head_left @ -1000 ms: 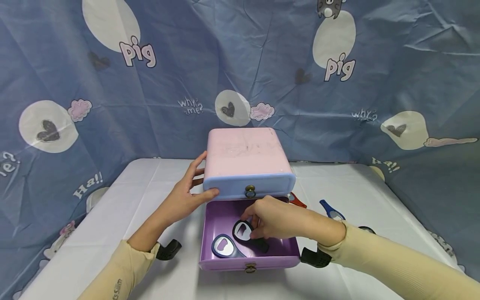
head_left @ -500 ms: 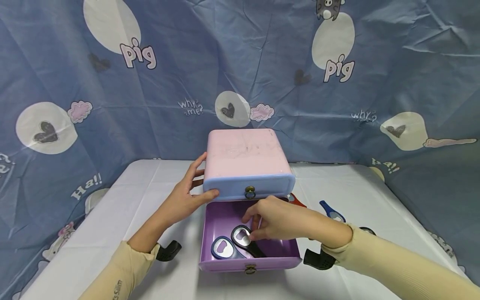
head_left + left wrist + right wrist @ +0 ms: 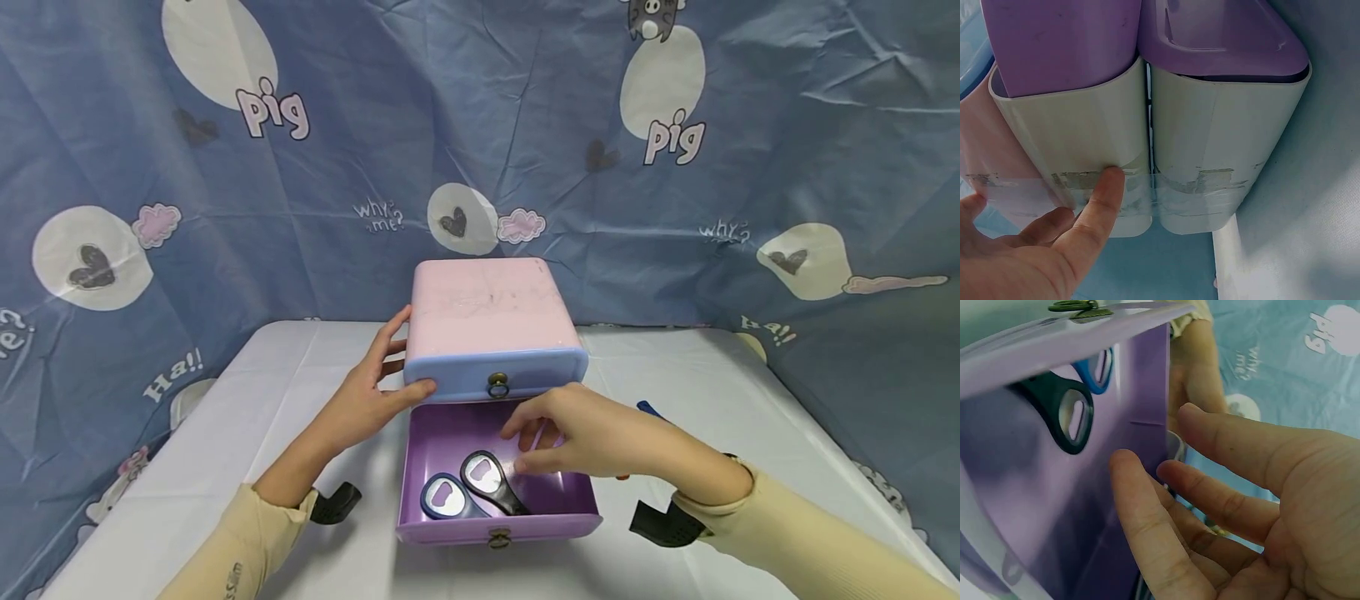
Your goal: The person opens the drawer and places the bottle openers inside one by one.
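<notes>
A small drawer unit (image 3: 491, 304) with a pink top and a light blue front stands mid-table. Its lower purple drawer (image 3: 498, 529) is pulled out. Inside lie a black bottle opener (image 3: 491, 479) and a dark blue bottle opener (image 3: 446, 496), side by side with their metal plates up. My left hand (image 3: 367, 400) rests on the unit's left side, thumb against the light blue front. In the left wrist view, an extended finger (image 3: 1107, 190) touches the taped side wall. Over the drawer's right part hovers my right hand (image 3: 592, 429), fingers spread and holding nothing, just right of the black opener.
Right of the unit, a blue handle (image 3: 651, 408) shows on the white tablecloth (image 3: 720, 367), mostly covered by my right forearm. A blue printed curtain (image 3: 337, 167) hangs behind the table.
My right hand has let go of the black bottle opener, which now lies flat beside the blue one. The hand has drawn back to the right. My left hand stays put.
</notes>
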The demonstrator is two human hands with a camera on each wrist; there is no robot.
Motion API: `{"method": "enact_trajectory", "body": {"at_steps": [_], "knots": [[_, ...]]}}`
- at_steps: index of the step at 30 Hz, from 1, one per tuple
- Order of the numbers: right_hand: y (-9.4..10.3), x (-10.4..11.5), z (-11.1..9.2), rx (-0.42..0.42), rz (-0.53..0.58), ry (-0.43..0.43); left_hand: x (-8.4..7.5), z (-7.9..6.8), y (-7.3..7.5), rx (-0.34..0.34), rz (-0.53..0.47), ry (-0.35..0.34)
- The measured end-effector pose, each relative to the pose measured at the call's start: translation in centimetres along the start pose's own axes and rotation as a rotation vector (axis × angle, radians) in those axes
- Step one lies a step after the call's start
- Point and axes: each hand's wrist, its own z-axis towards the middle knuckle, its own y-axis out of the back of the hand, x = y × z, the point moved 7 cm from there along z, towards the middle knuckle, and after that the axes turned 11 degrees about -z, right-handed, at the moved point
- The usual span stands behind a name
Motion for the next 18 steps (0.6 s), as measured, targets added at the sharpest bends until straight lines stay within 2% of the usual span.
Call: {"method": "enact_trajectory", "body": {"at_steps": [3, 10, 18], "knots": [[0.5, -0.3, -0.8, -0.019, 0.015, -0.011, -0.1, 0.0, 0.0, -0.001, -0.003, 0.002], [1.4, -1.6, -2.8, -0.038, 0.089, -0.107, -0.1, 0.0, 0.1, -0.001, -0.003, 0.003], [2.6, -2.9, -5.1, -0.118, 0.126, -0.085, 0.0, 0.0, 0.0, 0.004, -0.004, 0.001]]}}
